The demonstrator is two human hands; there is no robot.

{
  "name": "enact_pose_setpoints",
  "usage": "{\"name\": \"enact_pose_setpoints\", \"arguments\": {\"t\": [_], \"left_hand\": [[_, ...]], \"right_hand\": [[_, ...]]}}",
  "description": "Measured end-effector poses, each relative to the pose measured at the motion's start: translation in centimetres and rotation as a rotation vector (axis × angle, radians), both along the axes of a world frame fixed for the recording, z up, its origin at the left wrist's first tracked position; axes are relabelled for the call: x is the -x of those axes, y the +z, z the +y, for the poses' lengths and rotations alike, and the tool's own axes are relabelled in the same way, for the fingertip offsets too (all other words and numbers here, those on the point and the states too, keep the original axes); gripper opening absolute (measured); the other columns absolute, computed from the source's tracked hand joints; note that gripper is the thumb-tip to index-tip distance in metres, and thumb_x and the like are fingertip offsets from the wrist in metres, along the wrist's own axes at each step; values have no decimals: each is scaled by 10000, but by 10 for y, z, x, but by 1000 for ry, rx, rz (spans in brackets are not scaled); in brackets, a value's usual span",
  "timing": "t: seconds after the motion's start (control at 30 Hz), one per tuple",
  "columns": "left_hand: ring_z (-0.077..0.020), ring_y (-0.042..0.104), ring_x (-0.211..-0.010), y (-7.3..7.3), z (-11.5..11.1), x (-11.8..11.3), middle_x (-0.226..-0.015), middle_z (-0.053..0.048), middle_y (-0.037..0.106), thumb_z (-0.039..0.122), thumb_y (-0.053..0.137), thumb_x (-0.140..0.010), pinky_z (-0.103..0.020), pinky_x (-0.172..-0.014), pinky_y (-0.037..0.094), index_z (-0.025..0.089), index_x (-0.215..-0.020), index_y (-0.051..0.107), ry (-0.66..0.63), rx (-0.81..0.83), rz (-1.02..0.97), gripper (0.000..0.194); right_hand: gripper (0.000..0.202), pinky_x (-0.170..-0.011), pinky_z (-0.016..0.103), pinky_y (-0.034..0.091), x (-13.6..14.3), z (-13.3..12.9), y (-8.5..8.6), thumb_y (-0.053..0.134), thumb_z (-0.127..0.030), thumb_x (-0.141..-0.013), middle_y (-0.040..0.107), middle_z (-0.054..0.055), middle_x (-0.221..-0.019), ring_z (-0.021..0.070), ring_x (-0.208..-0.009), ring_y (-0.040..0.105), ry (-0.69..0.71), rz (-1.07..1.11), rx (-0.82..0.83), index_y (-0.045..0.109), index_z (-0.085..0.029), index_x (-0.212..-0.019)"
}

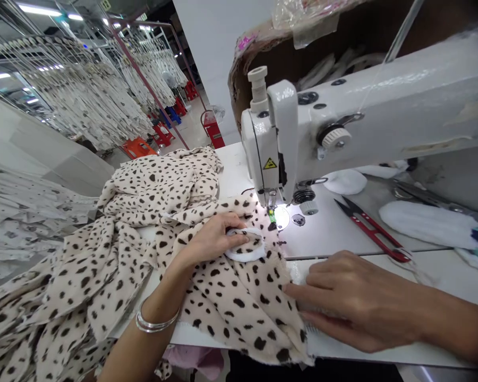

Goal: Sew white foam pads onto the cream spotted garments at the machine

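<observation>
Cream fabric with dark spots [239, 313] lies on the sewing machine's bed, its upper edge close to the presser foot [272, 217]. On top of it sits a small rounded loop of white trim [245, 257] with spotted cloth inside. My left hand [213, 239] is closed on this white-trimmed piece, thumb over it and fingers along its far side. At the right edge of the fabric is my right hand [350, 300], slightly blurred. Its index finger reaches onto the cloth, with the thumb apart below and the other fingers bent.
The white sewing machine [358, 111] fills the upper right. Red-handled thread snips [374, 231] and a white padded piece [426, 223] lie right of the needle. More spotted fabric [163, 178] is heaped at left. A cardboard box [239, 69] stands behind; hanging garments [83, 95] line the background.
</observation>
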State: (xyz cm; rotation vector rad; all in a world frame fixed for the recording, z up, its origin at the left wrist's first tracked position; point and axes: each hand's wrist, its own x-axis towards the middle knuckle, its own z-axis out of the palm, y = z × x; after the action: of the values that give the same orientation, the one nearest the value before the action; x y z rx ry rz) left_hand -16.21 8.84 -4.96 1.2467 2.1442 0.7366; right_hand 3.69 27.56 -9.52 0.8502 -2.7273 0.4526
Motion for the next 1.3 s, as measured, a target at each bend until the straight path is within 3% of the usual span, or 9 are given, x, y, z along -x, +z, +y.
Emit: {"name": "enact_pose_setpoints", "arguments": {"t": [0.2, 0.53, 0.8, 0.9, 1.03, 1.1, 1.17, 1.23, 1.3], "left_hand": [[-168, 550, -776, -1, -1, 0, -840, -21, 570, 371, 616, -874, -275, -713, 441, 179, -785, 670, 9, 9, 13, 218], [-150, 522, -738, 8, 2, -10, -803, -7, 510, 277, 583, -895, -258, -658, 381, 164, -698, 587, 79, 54, 109, 227], [-158, 543, -766, 7, 5, -13, -853, -29, 577, 282, 623, -876, -252, -678, 433, 182, -807, 700, 93, 12, 15, 144], [-167, 567, -835, 6, 6, -19, -916, -31, 598, 262, 645, -867, -257, -717, 462, 195, -837, 714, 69, 5, -38, 102], [-215, 533, -1123, 5, 4, -26, -1181, -50, 594, 204, 696, -833, -313, -946, 450, 205, -922, 723, -78, 8, -47, 92], [-218, 497, -1201, 4, 3, -28, -1248, -49, 582, 166, 700, -827, -331, -1031, 404, 206, -964, 718, -150, 7, -23, 144], [-209, 505, -1197, 4, 3, -29, -1226, -48, 600, 147, 689, -834, -329, -1045, 396, 204, -974, 713, -189, 0, -1, 153], [-206, 515, -1183, 3, 3, -28, -1199, -48, 612, 146, 693, -832, -321, -1040, 401, 198, -962, 711, -203, -7, 6, 142], [-210, 507, -1195, 3, 3, -27, -1200, -51, 610, 146, 697, -829, -321, -1046, 396, 195, -951, 712, -208, -6, 13, 132]], "right_hand": [[177, -560, 281, 322, -2, -4, -1, 497, -183, -897, 590, -26, -672, 127, -582, 552, -26, -123, -3, 578, -173, -1054], [80, -546, 293, 345, 0, -13, 2, 520, -166, -881, 595, -13, -673, 147, -576, 557, -64, -88, -27, 583, -164, -932], [117, -563, 275, 348, -3, -16, -1, 485, -137, -901, 571, -1, -630, 140, -558, 525, -81, -10, -2, 572, -169, -831], [174, -556, 264, 341, -7, -17, -2, 477, -114, -897, 558, 1, -620, 131, -560, 514, -93, 30, 28, 549, -178, -752], [246, -562, 273, 350, -3, -13, -5, 448, -115, -921, 539, -14, -620, 125, -557, 500, -181, 76, 119, 531, -192, -702], [217, -575, 284, 368, 4, -7, -8, 430, -144, -951, 551, -11, -658, 134, -587, 517, -291, 128, 177, 584, -188, -805], [206, -600, 293, 397, 12, -1, -12, 416, -184, -976, 584, 11, -746, 150, -657, 551, -394, 172, 197, 607, -162, -1051], [308, -638, 298, 427, 20, 3, -16, 409, -221, -992, 594, 33, -820, 164, -724, 567, -433, 180, 181, 529, -138, -1262], [352, -680, 310, 443, 25, 3, -20, 415, -264, -997, 582, 38, -836, 175, -758, 564, -440, 160, 153, 496, -146, -1319]]}}
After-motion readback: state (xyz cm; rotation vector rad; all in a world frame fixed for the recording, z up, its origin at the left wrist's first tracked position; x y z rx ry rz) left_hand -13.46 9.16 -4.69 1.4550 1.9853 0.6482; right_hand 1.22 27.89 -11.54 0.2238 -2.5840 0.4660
